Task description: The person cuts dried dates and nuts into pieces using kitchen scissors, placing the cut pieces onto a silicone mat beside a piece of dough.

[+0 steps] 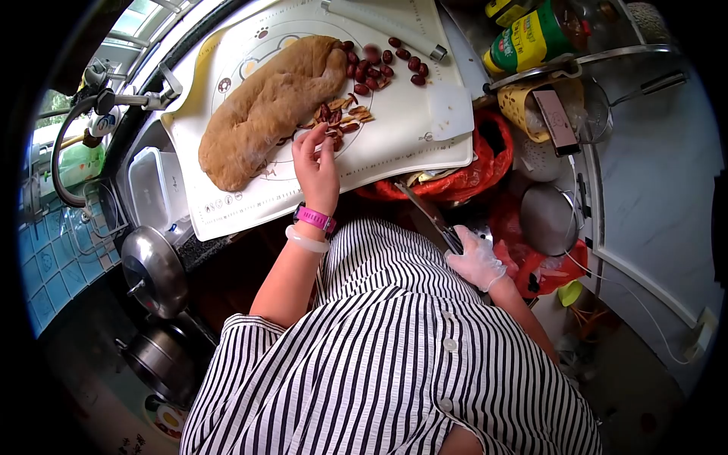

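My bare left hand (315,163), with a pink watch on its wrist, is over the white pastry mat (402,144). Its loosely bent fingers are apart, by the cut red dates (353,115), and nothing shows between them. A long brown slab of dough (269,106) lies just beyond it. Whole red dates (371,74) are scattered at the dough's upper right end. In a clear plastic glove, my right hand (476,259) is closed on the dark handle of a knife (428,212), low beside the counter's edge. Part of the knife is hard to make out.
A clear rolling pin (387,30) and a white scraper (450,112) lie on the mat. A red plastic bag (485,163) hangs below its right edge. A phone (556,121) with a white cable is at right. A pot lid (154,271) and a pot (159,362) stand at left.
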Demonstrator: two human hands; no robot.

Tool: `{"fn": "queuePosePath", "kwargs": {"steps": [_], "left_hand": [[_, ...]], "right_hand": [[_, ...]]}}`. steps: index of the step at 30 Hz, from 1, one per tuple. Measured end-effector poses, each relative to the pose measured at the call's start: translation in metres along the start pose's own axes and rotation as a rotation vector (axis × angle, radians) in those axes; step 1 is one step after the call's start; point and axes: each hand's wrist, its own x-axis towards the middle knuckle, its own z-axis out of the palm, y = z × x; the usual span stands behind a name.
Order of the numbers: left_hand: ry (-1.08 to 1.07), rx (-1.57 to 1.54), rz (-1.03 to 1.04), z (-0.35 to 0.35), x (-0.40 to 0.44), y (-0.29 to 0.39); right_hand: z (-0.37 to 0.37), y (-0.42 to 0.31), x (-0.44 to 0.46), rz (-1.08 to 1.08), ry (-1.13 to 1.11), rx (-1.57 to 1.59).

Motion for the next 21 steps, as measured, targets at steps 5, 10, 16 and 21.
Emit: {"fn": "queuePosePath", "kwargs": {"steps": [5,10,16,21], "left_hand": [[-0.200,0.192,0.113,0.013,0.018,0.022],[-0.192,0.649,0.491,0.055,0.073,0.019],[-0.233,0.789,0.425,0.062,0.082,0.003],[-0.279,-0.072,-0.158,0.044,0.061,0.017]], "right_hand": [[0.000,-0.002,-0.002,0.030,-0.025,0.061],[0.000,-0.004,-0.002,-0.058,0.027,0.123],[-0.005,-0.018,-0.005,0.031,0.039,0.269],[0.006,-0.014,0.005,-0.106,0.181,0.332]]}}
